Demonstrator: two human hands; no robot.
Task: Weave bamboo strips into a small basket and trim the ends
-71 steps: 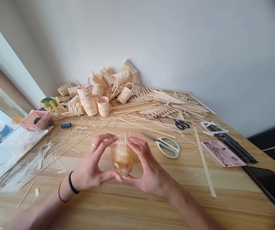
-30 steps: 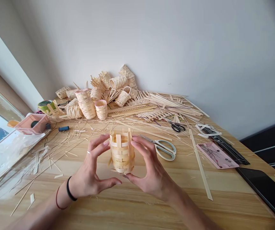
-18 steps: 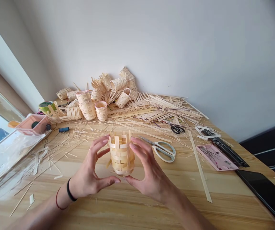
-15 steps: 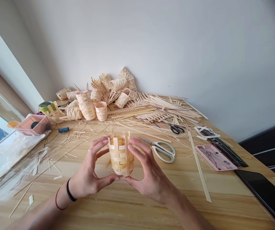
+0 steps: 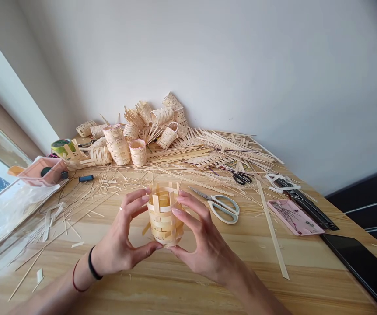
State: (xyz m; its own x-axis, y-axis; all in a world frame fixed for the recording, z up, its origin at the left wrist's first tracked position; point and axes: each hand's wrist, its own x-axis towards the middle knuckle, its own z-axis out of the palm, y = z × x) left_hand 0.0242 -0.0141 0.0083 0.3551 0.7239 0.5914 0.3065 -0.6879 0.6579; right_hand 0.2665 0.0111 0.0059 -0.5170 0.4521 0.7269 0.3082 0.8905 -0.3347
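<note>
A small half-woven bamboo basket (image 5: 162, 218) with upright strip ends is held above the wooden table (image 5: 182, 288). My left hand (image 5: 123, 238) grips its left side, thumb under the base and fingertips at the rim. On the other side my right hand (image 5: 201, 240) wraps it the same way, fingers curled on the rim and upper wall. Both hands are closed on the basket.
White-handled scissors (image 5: 223, 204) lie just right of the basket, black scissors (image 5: 241, 177) further back. A pile of finished small baskets (image 5: 132, 133) and bamboo strips (image 5: 221, 148) sits by the wall. A pink tray (image 5: 291, 216), a dark tablet (image 5: 362, 267) and a pink box (image 5: 42, 170) flank the table.
The basket has been turned and tilted slightly in my hands and sits a little lower. My right fingers have shifted onto its rim.
</note>
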